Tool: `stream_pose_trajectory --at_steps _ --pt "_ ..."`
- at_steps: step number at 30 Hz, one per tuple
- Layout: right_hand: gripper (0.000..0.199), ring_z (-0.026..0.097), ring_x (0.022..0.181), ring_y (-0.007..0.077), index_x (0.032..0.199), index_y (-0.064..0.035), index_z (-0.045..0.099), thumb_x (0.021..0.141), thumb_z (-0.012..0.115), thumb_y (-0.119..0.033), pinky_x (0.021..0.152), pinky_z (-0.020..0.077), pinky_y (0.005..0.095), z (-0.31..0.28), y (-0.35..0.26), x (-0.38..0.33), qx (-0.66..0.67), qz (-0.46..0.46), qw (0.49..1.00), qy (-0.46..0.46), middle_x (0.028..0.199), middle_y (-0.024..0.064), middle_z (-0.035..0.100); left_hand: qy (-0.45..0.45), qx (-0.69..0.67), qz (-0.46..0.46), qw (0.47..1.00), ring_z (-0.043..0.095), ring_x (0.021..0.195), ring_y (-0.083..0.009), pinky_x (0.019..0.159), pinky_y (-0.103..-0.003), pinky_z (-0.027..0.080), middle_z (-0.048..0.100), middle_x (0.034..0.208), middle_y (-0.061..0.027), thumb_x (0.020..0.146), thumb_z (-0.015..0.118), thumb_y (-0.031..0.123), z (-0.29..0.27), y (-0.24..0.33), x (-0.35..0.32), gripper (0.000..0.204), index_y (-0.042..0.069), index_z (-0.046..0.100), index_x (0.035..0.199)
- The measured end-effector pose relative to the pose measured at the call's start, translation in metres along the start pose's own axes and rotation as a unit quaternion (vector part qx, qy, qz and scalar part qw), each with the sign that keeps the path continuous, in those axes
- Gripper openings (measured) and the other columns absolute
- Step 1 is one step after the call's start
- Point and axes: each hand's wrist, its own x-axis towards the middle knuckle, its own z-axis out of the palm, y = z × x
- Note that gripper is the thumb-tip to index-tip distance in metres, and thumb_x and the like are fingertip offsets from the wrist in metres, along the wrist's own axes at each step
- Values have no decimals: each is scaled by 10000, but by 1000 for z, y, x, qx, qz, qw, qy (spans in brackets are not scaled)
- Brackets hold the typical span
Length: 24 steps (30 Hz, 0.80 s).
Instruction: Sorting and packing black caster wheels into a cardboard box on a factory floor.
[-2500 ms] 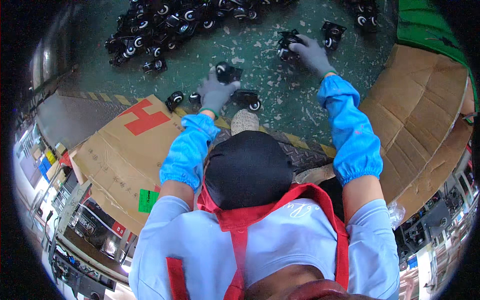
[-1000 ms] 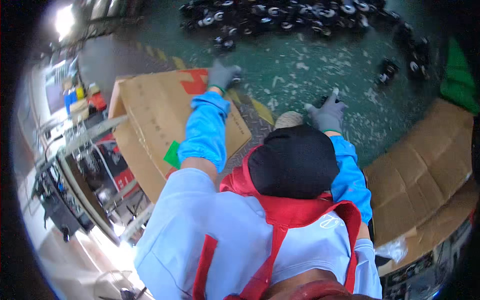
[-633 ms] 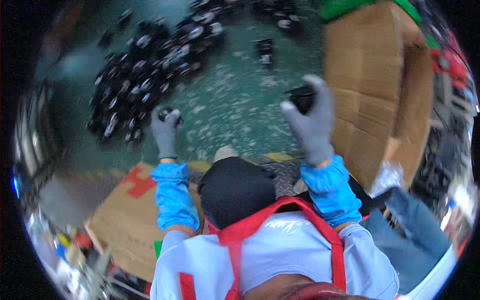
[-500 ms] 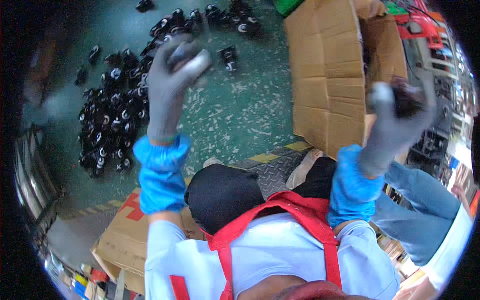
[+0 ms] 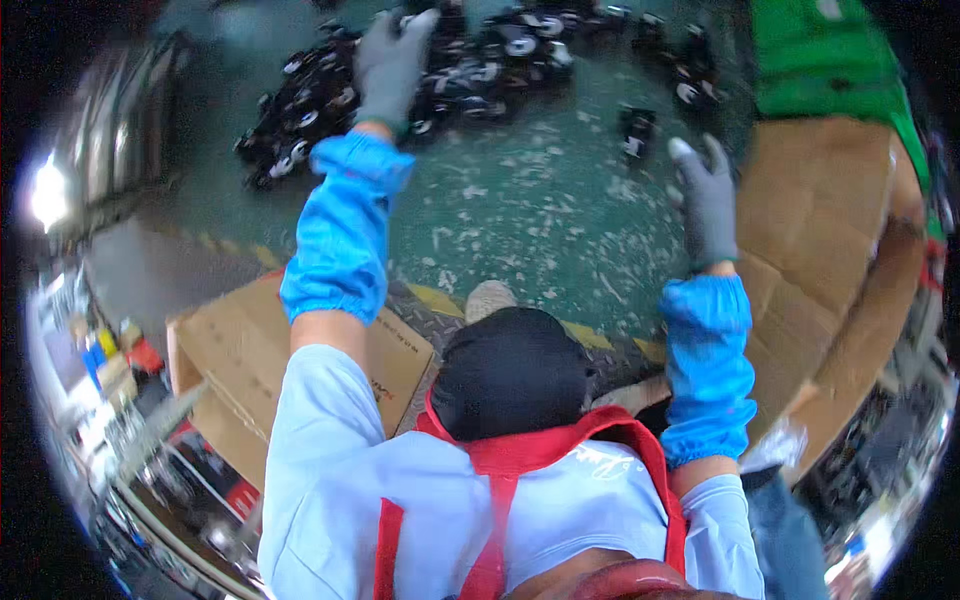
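Note:
My left hand (image 5: 392, 72), in a grey glove with a blue sleeve cover, reaches out over a pile of black casters (image 5: 490, 70) with pale round centres. Its fingers are apart, and I see nothing held in it. Farther right, my right hand (image 5: 708, 205), gloved the same way, is open and empty, thumb and fingers spread. Just beyond its fingertips, a single caster (image 5: 636, 130) lies on the green floor. Beside the right hand stands an open cardboard box (image 5: 815, 220); its inside is mostly hidden.
Another cardboard box (image 5: 255, 350) sits at my near left. Green material (image 5: 825, 60) lies behind the right box. More casters (image 5: 690, 75) are scattered at the far right. A yellow-marked metal edge (image 5: 435, 300) crosses the worn floor by my shoe (image 5: 490, 298).
My view has turned to the right-hand side less and the pile appears more central. My right hand has left the box and no longer holds the dark thing. Both hands now reach forward.

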Motion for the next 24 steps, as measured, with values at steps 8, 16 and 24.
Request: stream_pose_trajectory --at_steps 8,16,24 --pt "639 613 983 206 1355 -153 505 841 745 -448 756 526 362 127 53 105 -167 43 982 -75 1175 62 621 113 205 -327 916 431 1307 -445 1114 -486 324 401 1446 -310 744 630 723 -199 -316 -38 1019 68 385 1484" --pt "846 619 913 247 1467 -275 170 852 724 -449 682 518 466 230 4 59 130 230 911 -315 1242 102 557 76 -3 -477 875 436 1288 -411 939 -548 463 428 1423 -226 710 788 581 -177 -288 -9 915 176 449 1458" --pt "839 523 1046 229 1455 -219 295 813 719 -553 741 474 461 290 9 30 120 200 911 -340 1249 71 528 -132 -262 -554 779 614 1130 -238 913 -503 547 663 1133 -56 813 763 264 -154 -238 -58 423 220 608 1204"
